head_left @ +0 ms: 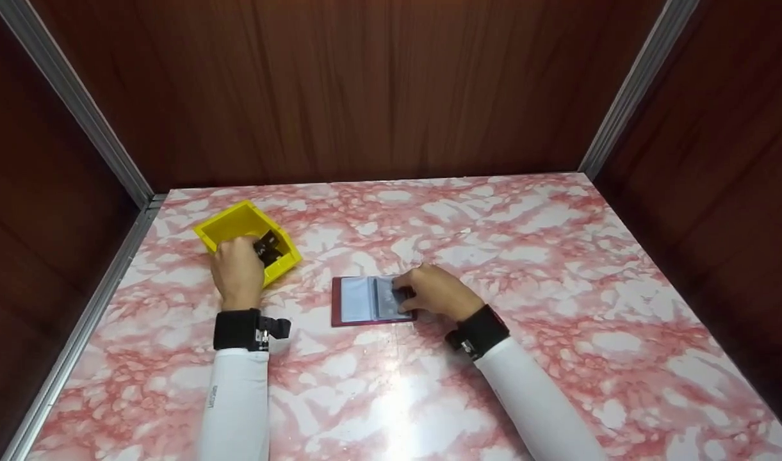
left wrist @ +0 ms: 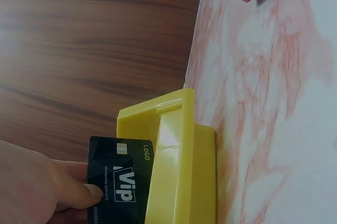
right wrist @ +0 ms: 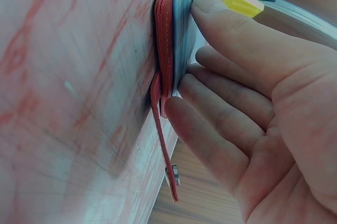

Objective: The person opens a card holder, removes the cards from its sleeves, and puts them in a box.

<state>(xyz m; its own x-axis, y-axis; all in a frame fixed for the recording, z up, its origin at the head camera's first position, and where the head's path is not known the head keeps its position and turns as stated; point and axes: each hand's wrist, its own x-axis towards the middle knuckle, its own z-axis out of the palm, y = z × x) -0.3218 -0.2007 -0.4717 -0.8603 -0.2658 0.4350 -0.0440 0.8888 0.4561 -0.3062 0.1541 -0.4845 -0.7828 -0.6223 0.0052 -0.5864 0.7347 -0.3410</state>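
At the left, my left hand [head_left: 237, 272] reaches over a yellow bin [head_left: 288, 261]. Between its thumb and fingers it pinches a black card [left wrist: 122, 179] printed "Vip", held at the bin's opening in the left wrist view. A small red card holder [head_left: 335, 301] lies spread open on the table, its clear sleeves [head_left: 357, 299] facing up. My right hand [head_left: 439, 291] is at the holder's right side. In the right wrist view its thumb rests on top of the sleeves, and the curled fingertips touch their edge. A red strap [right wrist: 160, 124] with a metal snap [right wrist: 175, 174] hangs from the cover.
The table [head_left: 525, 243] has a red and white marbled top. Dark wood-look panels [head_left: 365, 96] stand behind it and at both sides, with metal posts [head_left: 640, 77] at the corners. Both wrists wear black straps [head_left: 237, 330] with cameras.
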